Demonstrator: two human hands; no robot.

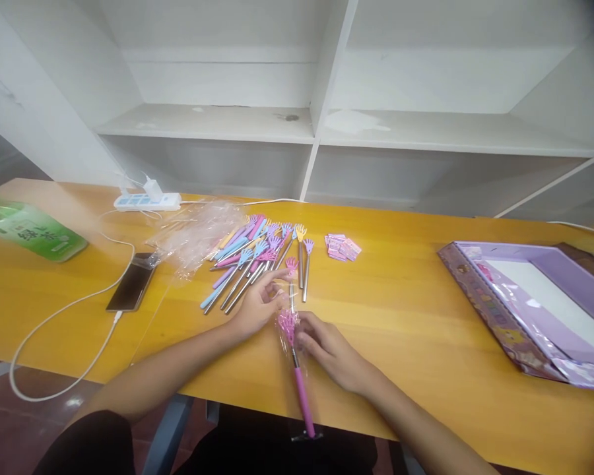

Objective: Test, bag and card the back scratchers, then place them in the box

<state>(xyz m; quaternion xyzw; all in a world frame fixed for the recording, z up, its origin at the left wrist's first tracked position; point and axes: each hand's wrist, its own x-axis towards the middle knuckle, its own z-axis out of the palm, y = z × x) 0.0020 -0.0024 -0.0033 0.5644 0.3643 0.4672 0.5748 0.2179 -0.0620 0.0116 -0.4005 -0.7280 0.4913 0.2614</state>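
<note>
At table edge: right hand, fingers closed on clear-wrapped pink hand-headed stick, its handle toward the person. Left hand just beside, fingers curled near its upper end; grip there unclear. Loose pile of similar sticks beyond.

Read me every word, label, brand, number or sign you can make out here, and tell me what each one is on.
"绿茶", somewhat blurred: on the green bottle; its smaller print is unreadable.
Small pink cards: printing too small to read.
Purple box: patterned side, no words legible.
I can't make out any other text, brand or number.
</note>
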